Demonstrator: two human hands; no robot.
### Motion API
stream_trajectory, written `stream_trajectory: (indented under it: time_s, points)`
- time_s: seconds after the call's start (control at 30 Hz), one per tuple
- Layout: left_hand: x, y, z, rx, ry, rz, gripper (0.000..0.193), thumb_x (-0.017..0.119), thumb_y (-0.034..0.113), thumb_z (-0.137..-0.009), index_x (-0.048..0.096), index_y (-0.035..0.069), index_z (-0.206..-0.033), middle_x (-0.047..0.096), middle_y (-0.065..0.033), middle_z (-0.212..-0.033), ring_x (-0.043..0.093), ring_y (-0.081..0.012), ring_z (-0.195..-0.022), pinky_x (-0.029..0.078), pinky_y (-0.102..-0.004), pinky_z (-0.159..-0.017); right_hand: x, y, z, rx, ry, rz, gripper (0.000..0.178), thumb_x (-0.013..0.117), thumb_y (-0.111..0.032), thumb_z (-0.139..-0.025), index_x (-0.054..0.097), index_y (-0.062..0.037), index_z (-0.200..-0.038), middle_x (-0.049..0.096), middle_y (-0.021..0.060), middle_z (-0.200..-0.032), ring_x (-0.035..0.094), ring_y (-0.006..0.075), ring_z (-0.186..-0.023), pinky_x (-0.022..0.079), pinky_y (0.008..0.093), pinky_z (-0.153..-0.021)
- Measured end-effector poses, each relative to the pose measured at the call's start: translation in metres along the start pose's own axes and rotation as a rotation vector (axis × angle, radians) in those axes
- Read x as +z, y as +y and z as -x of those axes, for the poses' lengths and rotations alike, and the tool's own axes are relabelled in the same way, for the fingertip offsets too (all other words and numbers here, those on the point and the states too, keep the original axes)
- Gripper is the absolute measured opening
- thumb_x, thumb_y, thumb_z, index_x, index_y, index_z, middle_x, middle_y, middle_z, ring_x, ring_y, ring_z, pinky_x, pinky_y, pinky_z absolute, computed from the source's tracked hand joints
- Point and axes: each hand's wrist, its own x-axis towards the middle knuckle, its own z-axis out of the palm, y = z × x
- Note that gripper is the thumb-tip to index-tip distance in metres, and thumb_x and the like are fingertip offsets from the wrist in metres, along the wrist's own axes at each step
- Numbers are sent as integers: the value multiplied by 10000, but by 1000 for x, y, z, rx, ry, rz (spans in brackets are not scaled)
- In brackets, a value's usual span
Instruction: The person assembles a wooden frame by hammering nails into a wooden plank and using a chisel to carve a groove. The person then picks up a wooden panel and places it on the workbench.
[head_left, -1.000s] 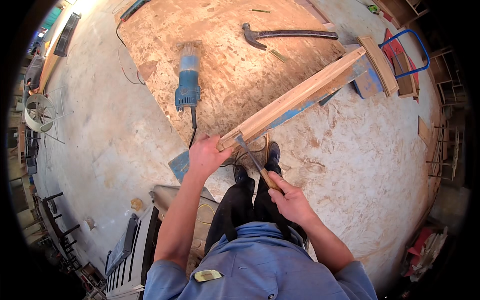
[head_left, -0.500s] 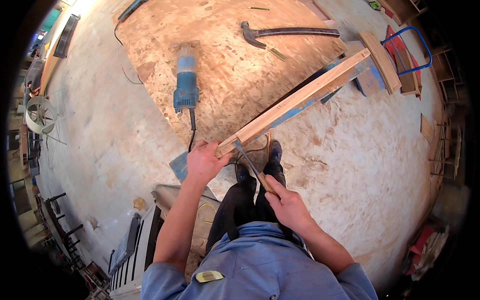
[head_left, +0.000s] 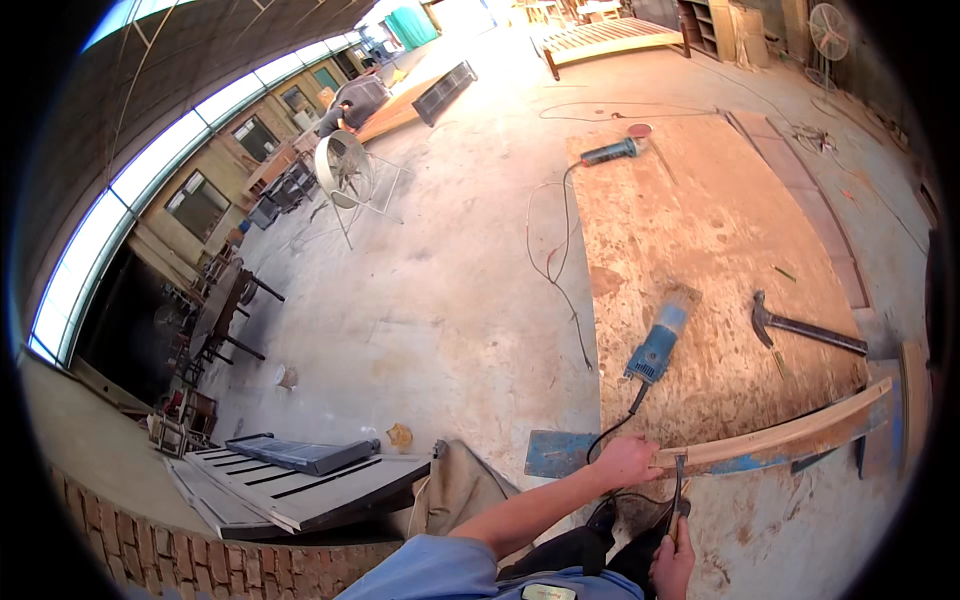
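A long pale wooden strip (head_left: 790, 436) lies along the near edge of a large worn wooden board (head_left: 730, 235). My left hand (head_left: 627, 462) is closed around the strip's left end. In my right hand (head_left: 672, 565), just below and to the right, is a chisel (head_left: 679, 490) gripped by its handle. The chisel points away from me, its blade against the strip's near side beside my left hand. On the board, a blue corded power tool (head_left: 652, 348) lies beyond my left hand. A claw hammer (head_left: 805, 328) rests farther right.
An angle grinder (head_left: 608, 152) lies at the board's far left corner, its cord trailing on the floor. Slatted panels (head_left: 300, 485) and a brown cloth (head_left: 455, 490) are at near left. Farther off stand a drum fan (head_left: 343, 170) and a bent-over person (head_left: 335, 120).
The view has swung up and to the left, bringing the room's far side into sight. Both hands keep their holds, with the chisel blade still at the strip's left end.
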Motion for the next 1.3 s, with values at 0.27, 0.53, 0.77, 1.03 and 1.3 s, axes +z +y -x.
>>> stream_trajectory:
  time_s: [0.27, 0.53, 0.77, 1.03, 1.3]
  points:
    - [-12, 10, -1, -23, -52, 43, 428, 735, 419, -774, 666, 25, -925, 673, -210, -891, 645, -372, -939, 535, -468, -804, -9, -19, 9, -223, 34, 548, 495, 530, -219, -992, 466, -51, -1452, 602, 274, -1285, 596, 443, -1141, 477, 463, -945]
    - [-5, 7, 1, -13, 5, 75, 544, 729, 433, -799, 605, 21, -1131, 674, -190, -939, 632, -384, -967, 524, -472, -825, -32, 8, 2, -357, 199, 237, 553, 568, -183, -950, 454, -51, -1475, 683, 184, -883, 646, 231, -737, 533, 391, -687]
    - [-2, 24, -5, 111, 155, 94, 403, 646, 345, -901, 610, 90, -1211, 662, -146, -1011, 635, -366, -961, 531, -451, -816, -51, 24, -11, -322, 216, 341, 537, 572, -212, -954, 476, -53, -1458, 681, 159, -844, 627, 226, -647, 520, 370, -600]
    - [5, 19, -11, 196, 183, -108, 210, 626, 216, -864, 642, 80, -1023, 648, -109, -926, 644, -297, -899, 543, -393, -751, -59, 27, -12, -218, 95, 28, 487, 541, -214, -988, 474, -84, -1452, 590, 55, -751, 539, 116, -579, 463, 291, -485]
    - [-7, 34, -14, 340, 174, -354, 138, 611, 162, -798, 587, 60, -889, 654, -102, -809, 674, -269, -795, 544, -384, -662, -85, -17, -5, -191, 35, -24, 444, 554, -210, -991, 509, -80, -1413, 559, 17, -726, 494, 90, -538, 424, 257, -453]
